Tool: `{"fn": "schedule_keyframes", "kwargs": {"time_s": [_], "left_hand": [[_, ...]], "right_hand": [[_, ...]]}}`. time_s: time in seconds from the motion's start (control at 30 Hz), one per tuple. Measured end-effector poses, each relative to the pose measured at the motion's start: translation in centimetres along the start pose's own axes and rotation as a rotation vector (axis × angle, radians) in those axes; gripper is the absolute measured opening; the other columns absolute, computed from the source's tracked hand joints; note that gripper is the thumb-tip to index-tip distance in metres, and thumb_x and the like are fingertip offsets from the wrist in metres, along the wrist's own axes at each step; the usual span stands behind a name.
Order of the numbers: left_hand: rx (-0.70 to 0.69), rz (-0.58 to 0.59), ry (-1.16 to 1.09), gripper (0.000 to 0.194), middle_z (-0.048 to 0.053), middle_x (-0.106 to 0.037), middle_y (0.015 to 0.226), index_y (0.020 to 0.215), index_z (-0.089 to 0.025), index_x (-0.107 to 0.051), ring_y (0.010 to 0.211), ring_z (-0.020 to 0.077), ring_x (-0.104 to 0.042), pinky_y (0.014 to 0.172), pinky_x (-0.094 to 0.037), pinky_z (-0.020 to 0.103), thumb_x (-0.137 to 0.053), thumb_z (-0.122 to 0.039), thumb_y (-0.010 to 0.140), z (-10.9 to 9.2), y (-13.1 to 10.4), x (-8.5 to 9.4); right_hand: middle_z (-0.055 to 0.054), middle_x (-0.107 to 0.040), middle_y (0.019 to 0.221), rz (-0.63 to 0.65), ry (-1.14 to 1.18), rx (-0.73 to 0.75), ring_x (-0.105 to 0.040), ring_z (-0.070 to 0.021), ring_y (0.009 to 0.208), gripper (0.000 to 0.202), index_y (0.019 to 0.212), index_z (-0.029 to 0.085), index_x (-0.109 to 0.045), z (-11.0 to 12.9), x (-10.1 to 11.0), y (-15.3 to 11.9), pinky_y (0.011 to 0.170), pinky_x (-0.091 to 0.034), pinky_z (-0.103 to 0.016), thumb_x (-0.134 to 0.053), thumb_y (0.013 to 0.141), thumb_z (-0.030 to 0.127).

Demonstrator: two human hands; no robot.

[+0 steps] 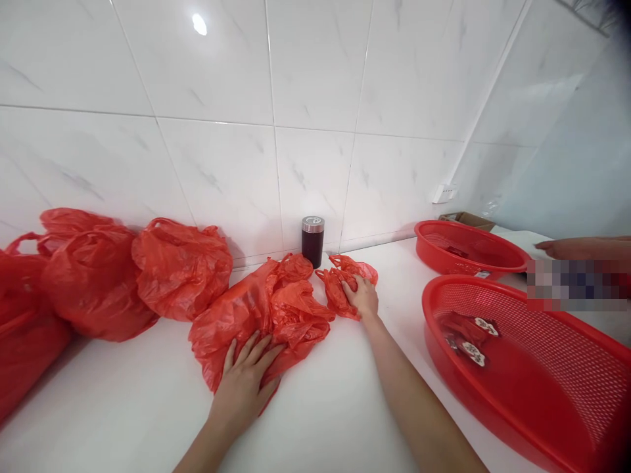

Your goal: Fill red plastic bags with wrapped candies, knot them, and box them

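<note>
My left hand [245, 381] lies with its fingers spread on a red plastic bag [231, 322], pressing on its near side. This bag is crumpled, and what it contains, if anything, is hidden. Farther right, my right hand [363, 297] has its fingers curled into a smaller crumpled red plastic bag [340, 299]. Part of that small bag is covered by the hand. Just behind the bags, near the wall, stands a dark cup with a silver lid [312, 243].
Filled red plastic bags [93, 282] line the left side. On the right, a red plastic basket [473, 282] holds several small dark-red packets [468, 335], with another red basket [438, 253] behind it. A cardboard box [466, 220] and another person's hand [582, 248] are beyond.
</note>
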State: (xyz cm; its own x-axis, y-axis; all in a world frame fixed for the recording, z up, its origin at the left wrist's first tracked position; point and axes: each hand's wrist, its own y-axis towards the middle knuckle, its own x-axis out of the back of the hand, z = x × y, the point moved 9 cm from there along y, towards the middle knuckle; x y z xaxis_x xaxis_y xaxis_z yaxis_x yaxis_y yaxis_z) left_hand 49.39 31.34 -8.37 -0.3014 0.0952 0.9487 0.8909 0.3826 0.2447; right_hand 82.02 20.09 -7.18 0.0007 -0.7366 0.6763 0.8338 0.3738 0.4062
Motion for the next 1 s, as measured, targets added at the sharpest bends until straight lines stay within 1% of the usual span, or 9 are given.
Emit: {"fn": "schedule_keyframes", "kwargs": {"time_s": [0.2, 0.37, 0.53, 0.67, 0.73, 0.8, 0.9, 0.93, 1.0], "left_hand": [[-0.017, 0.039, -0.060, 0.047, 0.000, -0.052, 0.144, 0.133, -0.039, -0.056, 0.140, 0.0327, -0.035, 0.113, -0.013, 0.066, -0.055, -0.035, 0.086, -0.2, -0.2, 0.2], [-0.102, 0.037, -0.017, 0.044, 0.000, -0.055, 0.142, 0.126, -0.037, -0.062, 0.138, 0.0322, -0.038, 0.114, -0.017, 0.064, -0.057, -0.029, 0.083, -0.4, 0.8, 0.7], [0.019, -0.206, 0.188, 0.044, 0.009, -0.046, 0.148, 0.122, -0.029, -0.064, 0.140, 0.0352, -0.033, 0.113, -0.011, 0.066, -0.052, -0.014, 0.083, -0.8, 2.4, 4.5], [0.086, -0.314, 0.005, 0.026, 0.009, -0.045, 0.147, 0.107, -0.029, -0.066, 0.139, 0.0375, -0.033, 0.110, -0.015, 0.069, -0.062, -0.029, 0.081, -3.6, 1.3, 8.1], [0.099, -0.385, -0.190, 0.022, 0.009, -0.050, 0.141, 0.102, -0.029, -0.064, 0.135, 0.0362, -0.038, 0.109, -0.023, 0.066, -0.062, -0.038, 0.083, -4.9, 0.2, 10.1], [0.126, -0.479, -0.411, 0.035, 0.009, -0.048, 0.141, 0.116, -0.029, -0.057, 0.133, 0.0336, -0.040, 0.108, -0.033, 0.059, -0.061, -0.042, 0.084, -5.6, -0.7, 12.0], [0.146, -0.568, -0.627, 0.074, 0.010, -0.034, 0.151, 0.142, -0.032, -0.034, 0.138, 0.0324, -0.033, 0.106, -0.038, 0.052, -0.070, -0.042, 0.078, -6.3, -1.2, 13.8], [0.139, -0.542, -0.664, 0.081, 0.009, -0.033, 0.152, 0.144, -0.033, -0.032, 0.139, 0.0326, -0.032, 0.107, -0.038, 0.052, -0.073, -0.041, 0.075, -6.7, -1.0, 13.8], [0.115, -0.358, -0.769, 0.070, 0.007, -0.043, 0.147, 0.140, -0.033, -0.044, 0.134, 0.0318, -0.041, 0.104, -0.042, 0.048, -0.072, -0.037, 0.076, -8.0, -0.2, 12.4]], "right_hand": [[-0.013, -0.059, 0.127, -0.175, 0.271, 0.168, -0.053, -0.0233, 0.119, 0.051, 0.129, 0.017, -0.053, 2.1, 2.3, -1.0, 0.101, -0.042, -0.043, -0.049, 0.088, 0.048], [-0.017, -0.056, 0.129, -0.351, 0.478, 0.231, -0.055, -0.0202, 0.118, 0.048, 0.133, 0.013, -0.041, 3.9, 5.8, -1.7, 0.101, -0.043, -0.040, -0.042, 0.093, 0.040], [-0.017, -0.054, 0.129, -0.561, 0.668, 0.294, -0.053, -0.0207, 0.122, 0.038, 0.126, 0.016, -0.041, 7.5, 13.1, -1.9, 0.104, -0.041, -0.041, -0.044, 0.093, 0.035], [-0.011, -0.058, 0.121, -0.666, 0.863, 0.416, -0.056, -0.0216, 0.116, 0.026, 0.116, 0.022, -0.047, 11.8, 19.5, -4.3, 0.103, -0.041, -0.044, -0.050, 0.091, 0.030], [-0.008, -0.061, 0.110, -0.631, 0.908, 0.391, -0.060, -0.0207, 0.108, 0.021, 0.109, 0.023, -0.050, 13.2, 20.8, -5.5, 0.099, -0.043, -0.042, -0.053, 0.090, 0.030], [-0.005, -0.062, 0.099, -0.515, 0.946, 0.306, -0.061, -0.0188, 0.097, 0.017, 0.102, 0.023, -0.052, 13.8, 20.6, -6.5, 0.091, -0.048, -0.038, -0.056, 0.088, 0.031], [-0.002, -0.061, 0.090, -0.151, 0.994, 0.190, -0.060, -0.0161, 0.086, 0.015, 0.093, 0.022, -0.056, 14.7, 17.5, -8.1, 0.081, -0.050, -0.032, -0.063, 0.082, 0.030], [-0.002, -0.061, 0.089, -0.019, 1.001, 0.167, -0.059, -0.0157, 0.085, 0.015, 0.091, 0.022, -0.057, 15.0, 16.3, -8.9, 0.080, -0.050, -0.031, -0.064, 0.080, 0.028], [-0.001, -0.060, 0.088, 0.167, 1.006, 0.134, -0.059, -0.0152, 0.085, 0.014, 0.089, 0.022, -0.058, 15.3, 14.5, -10.8, 0.080, -0.050, -0.030, -0.064, 0.078, 0.026]]}}
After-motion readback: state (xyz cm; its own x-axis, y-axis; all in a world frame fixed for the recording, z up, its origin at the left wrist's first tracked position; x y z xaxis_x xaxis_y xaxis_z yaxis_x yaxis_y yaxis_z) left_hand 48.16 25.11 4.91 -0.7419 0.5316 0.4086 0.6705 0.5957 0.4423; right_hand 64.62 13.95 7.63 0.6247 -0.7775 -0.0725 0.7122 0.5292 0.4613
